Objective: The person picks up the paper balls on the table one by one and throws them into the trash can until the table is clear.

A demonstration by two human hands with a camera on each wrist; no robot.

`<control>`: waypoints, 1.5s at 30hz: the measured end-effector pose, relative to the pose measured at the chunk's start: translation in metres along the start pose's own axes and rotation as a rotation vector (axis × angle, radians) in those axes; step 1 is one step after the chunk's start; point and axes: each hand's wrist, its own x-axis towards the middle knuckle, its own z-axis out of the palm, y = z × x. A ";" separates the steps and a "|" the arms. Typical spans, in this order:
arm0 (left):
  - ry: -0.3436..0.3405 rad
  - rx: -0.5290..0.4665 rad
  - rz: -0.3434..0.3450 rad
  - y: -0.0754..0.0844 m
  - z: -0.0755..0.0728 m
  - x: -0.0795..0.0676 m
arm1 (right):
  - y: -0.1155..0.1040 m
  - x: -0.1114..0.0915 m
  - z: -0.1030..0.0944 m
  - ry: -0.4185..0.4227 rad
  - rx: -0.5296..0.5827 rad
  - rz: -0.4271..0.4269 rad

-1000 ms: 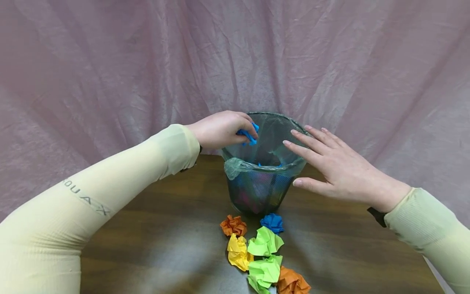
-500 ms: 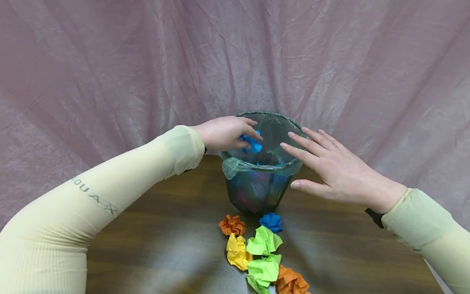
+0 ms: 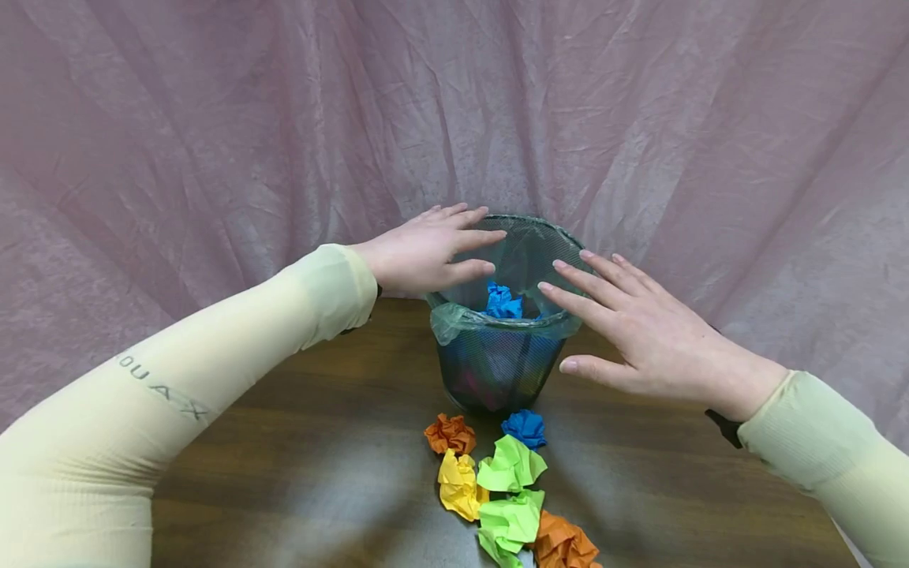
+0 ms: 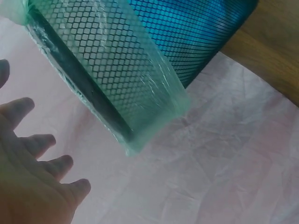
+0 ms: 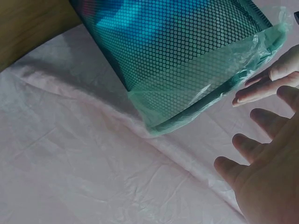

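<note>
A dark mesh wastebasket (image 3: pixel 497 363) lined with a green translucent bag (image 3: pixel 454 322) stands at the back of the table. Inside its mouth lies a crumpled blue paper ball (image 3: pixel 504 301). My left hand (image 3: pixel 433 248) hovers at the basket's left rim, fingers spread and holding nothing. On the other side, my right hand (image 3: pixel 639 327) is held with fingers straight near the right rim, also holding nothing. Both wrist views show the mesh wall and the folded-over liner (image 4: pixel 154 112) with spread fingers beside it. Blue paper (image 5: pixel 135 14) shows through the mesh.
In front of the basket lie crumpled papers: an orange one (image 3: pixel 450 434), a blue one (image 3: pixel 524 429), a yellow one (image 3: pixel 460 485), two green ones (image 3: pixel 511 465) and another orange one (image 3: pixel 564 543). A pink curtain (image 3: pixel 454 102) hangs behind the wooden table (image 3: pixel 319 473).
My left hand has let go of the blue paper ball, which dropped into the basket, and its fingers have spread and lifted. The right hand has barely moved.
</note>
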 end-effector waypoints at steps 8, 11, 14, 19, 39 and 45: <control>0.069 -0.029 -0.043 -0.015 -0.001 -0.022 | -0.017 -0.001 -0.003 0.036 0.015 -0.063; 0.092 -0.044 -0.053 -0.022 0.000 -0.032 | -0.027 -0.002 -0.003 0.036 0.022 -0.097; 0.119 -0.074 -0.067 -0.030 0.003 -0.044 | -0.038 -0.002 -0.001 0.031 0.035 -0.136; 0.152 -0.126 -0.116 -0.047 0.011 -0.066 | -0.056 -0.005 0.006 0.028 0.064 -0.209; 0.036 -0.083 -0.188 -0.074 0.134 -0.126 | -0.092 -0.044 0.077 -0.072 0.193 -0.259; 0.019 -0.024 0.031 -0.054 0.171 -0.124 | -0.100 -0.048 0.096 -0.131 0.250 -0.244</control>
